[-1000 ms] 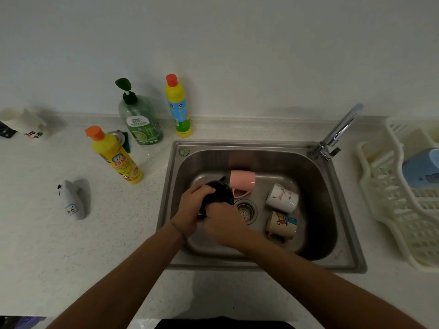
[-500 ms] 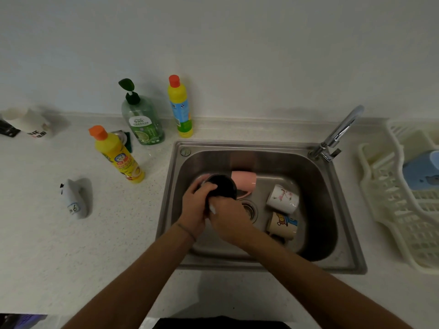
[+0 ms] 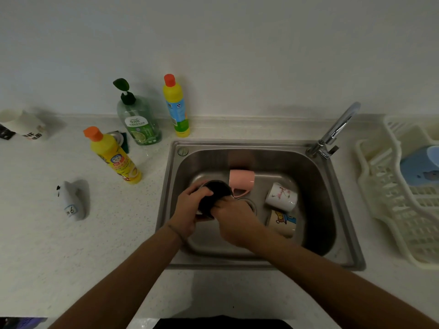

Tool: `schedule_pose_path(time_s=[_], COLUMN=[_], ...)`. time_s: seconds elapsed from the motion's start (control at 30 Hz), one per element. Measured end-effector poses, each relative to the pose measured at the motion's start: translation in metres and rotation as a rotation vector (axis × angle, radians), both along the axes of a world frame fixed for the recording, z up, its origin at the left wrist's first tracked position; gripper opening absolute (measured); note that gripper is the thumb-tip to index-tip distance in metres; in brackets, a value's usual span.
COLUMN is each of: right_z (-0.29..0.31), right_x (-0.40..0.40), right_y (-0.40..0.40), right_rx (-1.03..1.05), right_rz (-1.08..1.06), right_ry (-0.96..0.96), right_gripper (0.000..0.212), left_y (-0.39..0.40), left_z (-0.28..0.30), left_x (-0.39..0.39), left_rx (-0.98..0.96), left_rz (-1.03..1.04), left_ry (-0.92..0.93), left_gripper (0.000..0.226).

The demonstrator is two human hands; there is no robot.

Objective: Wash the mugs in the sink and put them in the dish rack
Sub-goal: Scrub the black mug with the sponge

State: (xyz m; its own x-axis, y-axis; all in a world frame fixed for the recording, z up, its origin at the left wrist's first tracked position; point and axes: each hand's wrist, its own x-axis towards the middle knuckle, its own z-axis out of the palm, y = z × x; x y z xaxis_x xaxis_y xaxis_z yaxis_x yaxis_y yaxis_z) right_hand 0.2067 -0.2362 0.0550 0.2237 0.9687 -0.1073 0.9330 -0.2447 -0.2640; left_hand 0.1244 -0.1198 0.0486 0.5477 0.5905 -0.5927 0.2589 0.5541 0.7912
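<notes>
Down in the sink [image 3: 337, 210], a black mug [image 3: 217, 192] is gripped by the left hand [image 3: 190, 210], whose fingers curl round its rim, while the right hand [image 3: 234, 222] presses against its near side, fingers hidden, so whether they close on anything cannot be told. Just behind it lies a pink mug [image 3: 241, 178] on its side, with a white flowered mug [image 3: 281, 197] and a cartoon mug [image 3: 282, 223] to the right. Farther right, the dish rack [image 3: 380, 198] holds a blue mug [image 3: 419, 167] on the counter.

Probably a home kitchen: steel sink [image 3: 332, 186], tap [image 3: 337, 129], dish rack [image 3: 380, 210], detergent bottles [image 3: 140, 122].
</notes>
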Motion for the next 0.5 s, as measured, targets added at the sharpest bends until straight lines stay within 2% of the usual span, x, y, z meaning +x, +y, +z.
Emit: schedule_pose_path(time_s=[0.1,0.13,0.27,0.4,0.5], right_z=[0.004,0.003,0.012,0.039,0.048], right_x=[-0.023,-0.023,0.001,0.015,0.027], right_y=[0.015,0.016,0.001,0.002,0.003], right_rx=[0.046,0.049,0.01,-0.091,-0.184], right_rz=[-0.29,-0.287,-0.033,0.067,0.076], right_ry=[0.23,0.249,0.109,0.141,0.237], right_gripper=[0.025,0.024,0.024,0.022,0.024], left_y=[-0.01,-0.01,-0.004,0.016,0.031], left_z=[-0.002,-0.001,0.004,0.011,0.015], left_x=[0.008,0.008,0.0,-0.009,-0.014], left_rx=[-0.008,-0.006,-0.012,-0.172,-0.171], left_rz=[0.096,0.11,0.01,-0.26,-0.497], left_ry=[-0.037,-0.033,0.034,0.107,0.18], left_gripper=[0.027,0.027,0.027,0.035,0.039])
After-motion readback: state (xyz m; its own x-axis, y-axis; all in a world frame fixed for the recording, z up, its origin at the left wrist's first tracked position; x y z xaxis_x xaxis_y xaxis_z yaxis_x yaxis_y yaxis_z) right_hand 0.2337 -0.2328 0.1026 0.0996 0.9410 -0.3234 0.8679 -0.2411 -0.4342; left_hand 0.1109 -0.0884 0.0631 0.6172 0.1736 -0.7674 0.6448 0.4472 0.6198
